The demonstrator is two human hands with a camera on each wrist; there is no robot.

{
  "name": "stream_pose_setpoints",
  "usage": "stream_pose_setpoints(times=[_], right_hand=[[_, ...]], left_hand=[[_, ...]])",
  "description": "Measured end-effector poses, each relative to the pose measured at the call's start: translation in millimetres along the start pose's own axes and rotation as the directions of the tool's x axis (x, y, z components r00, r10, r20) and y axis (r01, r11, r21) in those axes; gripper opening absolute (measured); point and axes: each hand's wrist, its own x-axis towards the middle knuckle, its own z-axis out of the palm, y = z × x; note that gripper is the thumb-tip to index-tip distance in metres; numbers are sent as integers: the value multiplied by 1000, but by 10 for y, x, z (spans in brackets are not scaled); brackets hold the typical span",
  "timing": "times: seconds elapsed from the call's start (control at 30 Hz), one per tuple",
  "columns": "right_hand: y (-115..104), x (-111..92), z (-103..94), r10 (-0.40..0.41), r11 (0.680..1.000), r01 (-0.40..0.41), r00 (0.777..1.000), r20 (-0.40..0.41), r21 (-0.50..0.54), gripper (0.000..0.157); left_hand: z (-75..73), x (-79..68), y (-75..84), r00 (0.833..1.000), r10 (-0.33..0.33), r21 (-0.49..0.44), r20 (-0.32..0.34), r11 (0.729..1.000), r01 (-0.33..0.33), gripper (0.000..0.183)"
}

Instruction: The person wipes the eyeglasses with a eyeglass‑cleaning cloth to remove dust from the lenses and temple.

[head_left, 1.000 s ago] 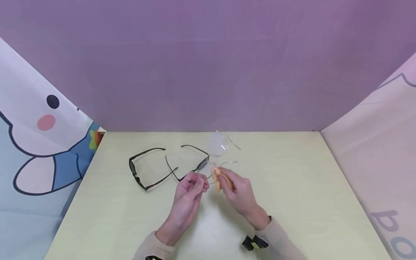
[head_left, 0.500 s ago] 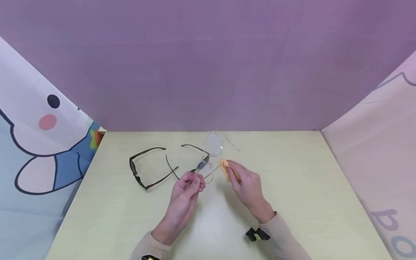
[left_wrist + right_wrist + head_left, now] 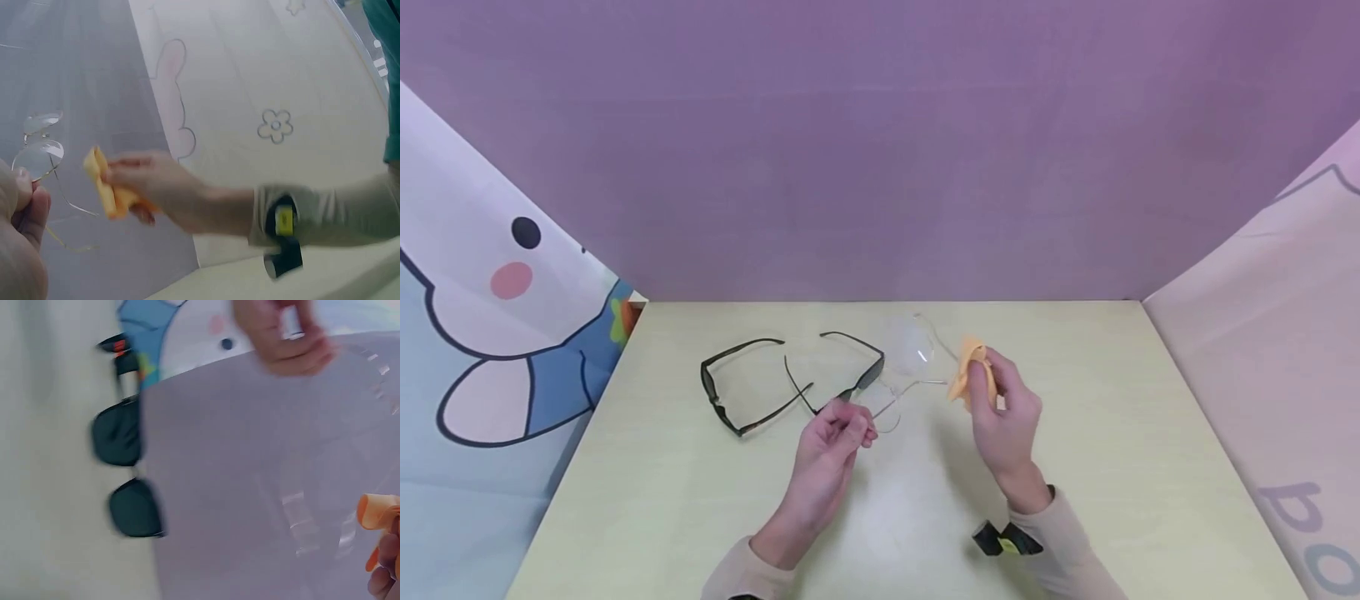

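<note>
My left hand (image 3: 826, 446) pinches the rim of a pair of thin gold wire-framed eyeglasses (image 3: 39, 157) with clear round lenses. The glasses are held up over the table, their temples unfolded toward the right. My right hand (image 3: 1011, 421) grips a bunched orange cloth (image 3: 961, 385) between thumb and fingers, to the right of the glasses and apart from them. In the left wrist view the same cloth (image 3: 106, 190) hangs folded from the fingertips. Thumb and fingers of the left hand cover part of the near rim.
Two pairs of dark glasses lie with temples unfolded on the pale table (image 3: 647, 500): one pair (image 3: 707, 385) at left, the other pair of sunglasses (image 3: 871, 373) behind my left hand, partly hidden. A purple backdrop (image 3: 880, 167) rises at the table's far edge, with printed side panels.
My right hand has drawn the cloth off the eyeglasses and moved right and a little away from me. The left hand stays nearly in place while the eyeglasses tilt slightly.
</note>
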Motion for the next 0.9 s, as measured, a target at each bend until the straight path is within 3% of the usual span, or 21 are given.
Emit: stream_pose_setpoints(times=[0.13, 0.27, 0.33, 0.43, 0.5, 0.57, 0.63, 0.8, 0.83, 0.9], right_hand=[[-175, 139, -29, 92, 985, -91, 996, 0, 143, 20], [-194, 161, -34, 200, 948, -220, 974, 107, 229, 20], [-150, 121, -24, 258, 932, -292, 950, 174, 216, 21], [-57, 35, -1, 363, 901, -406, 898, 247, 154, 22], [-6, -8, 7, 427, 874, -470, 862, 273, 118, 24], [12, -22, 5, 456, 860, -498, 846, 275, 107, 24], [-12, -3, -6, 439, 864, -484, 860, 261, 139, 23], [-154, 113, -37, 271, 906, -316, 944, 188, 280, 20], [-167, 125, -36, 253, 907, -299, 950, 184, 295, 20], [-155, 113, -23, 275, 899, -325, 941, 197, 294, 20]], left_hand=[[-5, -20, -26, 1000, 13, 146, 24, 989, -16, 11], [18, -38, -13, 999, -12, 235, 48, 972, 0, 8], [25, -42, -10, 998, -17, 241, 55, 971, 3, 9], [29, -41, -4, 998, -5, 237, 62, 971, -10, 11], [26, -38, -4, 998, -1, 238, 65, 971, -15, 14], [23, -39, -3, 998, -9, 244, 58, 970, -6, 14], [19, -40, -4, 999, -22, 252, 48, 968, 10, 12], [17, -49, 2, 997, -45, 254, 58, 967, 29, 9], [17, -51, 4, 997, -46, 250, 66, 968, 28, 8], [16, -52, 7, 996, -40, 247, 82, 969, 19, 8]])
